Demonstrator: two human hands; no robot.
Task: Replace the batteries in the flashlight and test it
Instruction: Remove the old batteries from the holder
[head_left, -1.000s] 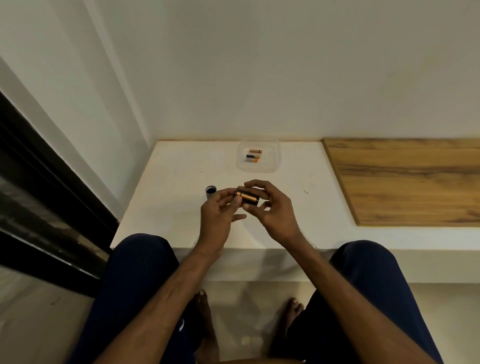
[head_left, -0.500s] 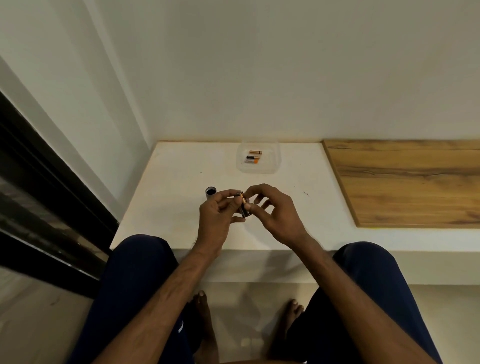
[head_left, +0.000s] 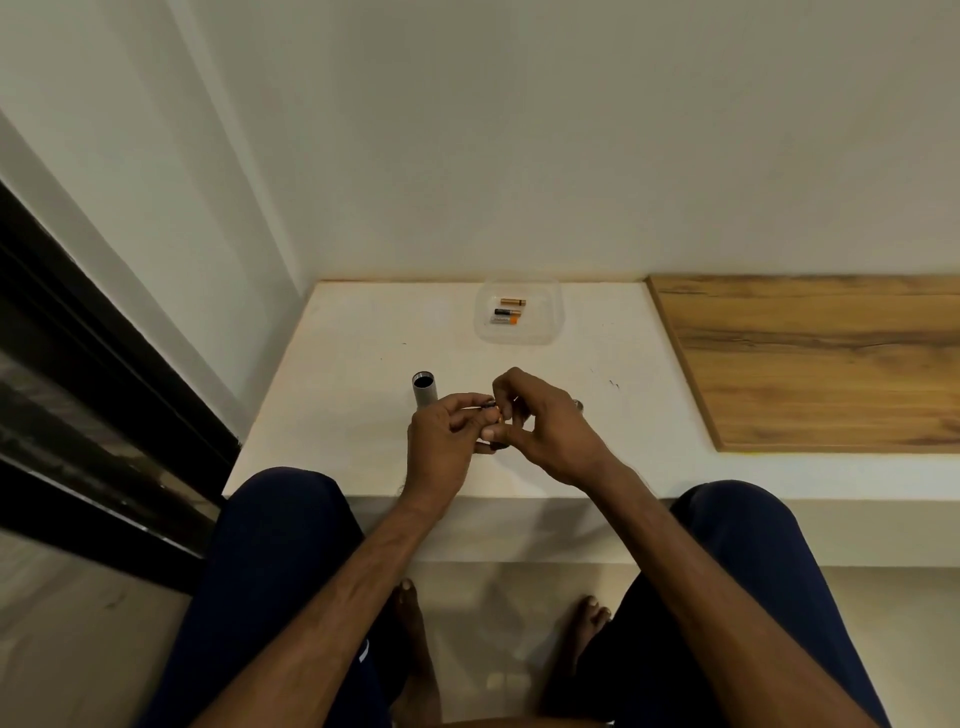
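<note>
Left hand and right hand both pinch a little battery just right of the flashlight tube standing on the surface. Looks light, hard and slick, so I'd grip its sides and leave the ends free.

A white ledge lay under the grip and ran back to a plain pale wall. Well to the right of the grip, a wooden board lay flat on the ledge. Beyond the grip, near the wall, sat a clear plastic tray. Far left ran a dark frame. Nearer than the grip, navy trousers flanked bare feet on a pale floor.
</note>
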